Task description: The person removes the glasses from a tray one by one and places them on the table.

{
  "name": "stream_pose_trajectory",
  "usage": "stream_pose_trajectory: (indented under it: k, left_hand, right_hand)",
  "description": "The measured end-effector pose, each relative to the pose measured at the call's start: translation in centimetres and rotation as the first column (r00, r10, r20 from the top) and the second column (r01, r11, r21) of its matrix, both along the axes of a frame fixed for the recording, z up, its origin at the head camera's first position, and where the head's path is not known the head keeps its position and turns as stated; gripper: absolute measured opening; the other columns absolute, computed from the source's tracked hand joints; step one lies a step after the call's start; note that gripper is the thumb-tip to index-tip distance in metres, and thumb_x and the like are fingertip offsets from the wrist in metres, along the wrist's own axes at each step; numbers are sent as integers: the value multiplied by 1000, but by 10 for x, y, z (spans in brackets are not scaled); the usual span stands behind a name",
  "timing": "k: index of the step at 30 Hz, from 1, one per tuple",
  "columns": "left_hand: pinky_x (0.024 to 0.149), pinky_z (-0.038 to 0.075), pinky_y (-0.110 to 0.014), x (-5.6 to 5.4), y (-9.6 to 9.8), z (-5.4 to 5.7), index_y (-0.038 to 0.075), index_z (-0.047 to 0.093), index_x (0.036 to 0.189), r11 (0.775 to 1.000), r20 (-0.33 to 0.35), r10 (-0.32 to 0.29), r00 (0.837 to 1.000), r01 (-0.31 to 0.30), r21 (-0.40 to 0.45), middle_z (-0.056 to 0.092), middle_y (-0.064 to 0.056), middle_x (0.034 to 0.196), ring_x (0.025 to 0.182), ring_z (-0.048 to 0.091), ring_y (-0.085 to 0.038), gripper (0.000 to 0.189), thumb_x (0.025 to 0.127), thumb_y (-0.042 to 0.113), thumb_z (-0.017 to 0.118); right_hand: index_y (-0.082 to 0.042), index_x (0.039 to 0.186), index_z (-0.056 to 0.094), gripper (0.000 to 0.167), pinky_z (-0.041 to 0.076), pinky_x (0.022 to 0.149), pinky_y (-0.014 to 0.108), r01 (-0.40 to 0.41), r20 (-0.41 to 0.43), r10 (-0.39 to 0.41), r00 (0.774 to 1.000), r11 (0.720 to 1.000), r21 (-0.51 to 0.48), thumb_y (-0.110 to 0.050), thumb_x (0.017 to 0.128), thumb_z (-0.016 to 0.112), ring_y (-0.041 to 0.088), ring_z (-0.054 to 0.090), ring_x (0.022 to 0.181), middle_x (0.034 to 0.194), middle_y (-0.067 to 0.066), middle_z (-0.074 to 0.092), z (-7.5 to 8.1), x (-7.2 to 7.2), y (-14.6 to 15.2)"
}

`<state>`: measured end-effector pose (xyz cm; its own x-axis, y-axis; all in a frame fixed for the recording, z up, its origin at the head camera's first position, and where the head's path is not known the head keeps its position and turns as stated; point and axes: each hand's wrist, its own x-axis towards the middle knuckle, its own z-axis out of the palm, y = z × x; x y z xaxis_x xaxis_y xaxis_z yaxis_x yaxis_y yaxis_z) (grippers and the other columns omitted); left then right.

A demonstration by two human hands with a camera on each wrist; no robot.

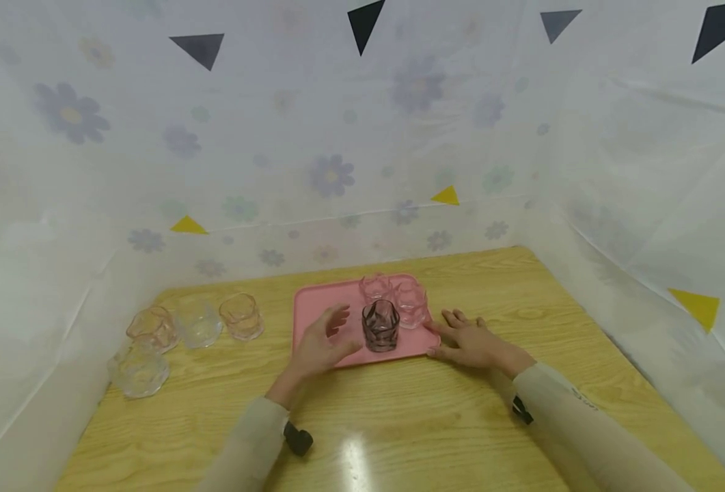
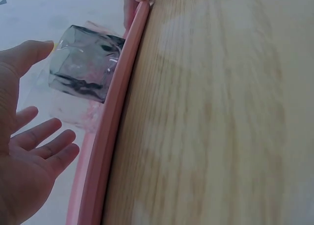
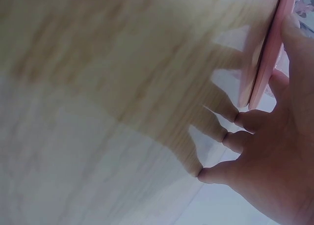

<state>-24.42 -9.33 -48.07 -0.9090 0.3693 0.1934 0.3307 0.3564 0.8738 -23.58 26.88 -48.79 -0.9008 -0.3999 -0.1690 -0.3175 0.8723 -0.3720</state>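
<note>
In the centre of the head view, the dark glass (image 1: 380, 328) stood upright on the pink tray (image 1: 313, 307), its mouth pointing up, its long axis vertical. To its left, the left hand (image 1: 319, 345) was wide, apart from the glass. The right hand (image 1: 471, 343), fingers spread, touched the tray's right edge.

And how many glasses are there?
7: a dark glass and two pink glasses on the tray; two clear glasses and two peach glasses on the table left of it.
</note>
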Motion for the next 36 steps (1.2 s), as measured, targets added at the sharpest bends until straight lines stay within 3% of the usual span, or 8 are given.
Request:
stream_pose_trajectory:
  k: [9,19,26,36]
  left_hand:
    - [119,46,-53,-6,19,-8,14,43,161,1000,39,14,999,-15,15,55,-14,155,142,54,-36,87,89,39,86]
    - [116,48,-52,-13,33,-17,17,47,158,999,72,9,997,-13,53,60,-11,150,136,58,-32,87,85,36,90]
    - [113,49,-48,-17,42,-21,18,52,154,998,49,-14,999,11,63,65,-8,142,130,61,-27,84,82,31,93]
    - [107,56,-48,-21,53,-23,13,52,152,989,67,-66,996,57,134,64,-12,142,129,64,-29,76,88,29,89]
  right_hand:
    - [-28,166,34,80,5,119,84,3,4,-3,1000,1000,-1,-72,101,50,51,10,161,173,27,17,2,0,-1]
    - [-28,166,35,81,5,119,84,8,6,-8,1000,1000,3,-73,101,50,51,10,161,173,27,17,1,0,-1]
    - [-28,167,34,80,6,118,84,2,7,-2,1000,1000,12,-72,101,49,52,11,161,173,27,18,1,0,-2]
    - [-28,167,34,80,6,118,84,3,5,-3,1000,1000,1,-71,102,50,52,10,160,173,28,18,2,1,-1]
